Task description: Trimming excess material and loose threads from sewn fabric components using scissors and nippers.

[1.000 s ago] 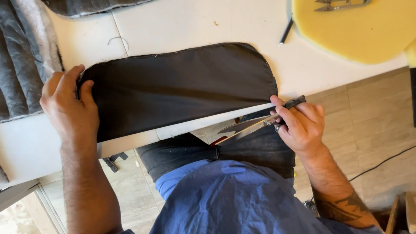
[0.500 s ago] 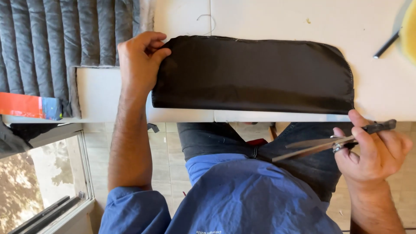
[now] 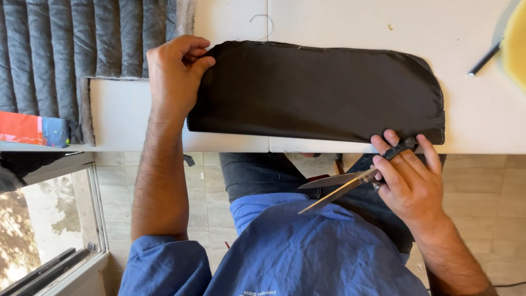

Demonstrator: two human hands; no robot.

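Note:
A long black stitched fabric piece [image 3: 318, 90] with rounded corners lies flat on the white table [image 3: 131, 120]. My left hand [image 3: 175, 74] pinches its upper left corner. My right hand [image 3: 408, 175] holds a pair of scissors [image 3: 342, 183] by the black handles at the table's near edge, just below the fabric's lower right corner. The steel blades are slightly apart and point left over my lap, off the fabric.
Grey quilted padding [image 3: 71, 44] covers the table's far left. A red and blue flat object [image 3: 33, 130] lies at the left edge. A black pen [image 3: 485, 59] and yellow foam [image 3: 515, 41] sit at the far right. Tiled floor lies below.
My right hand with the scissors has come up toward the fabric's lower right corner. My left hand keeps its grip on the left corner. The view shifted left over the second.

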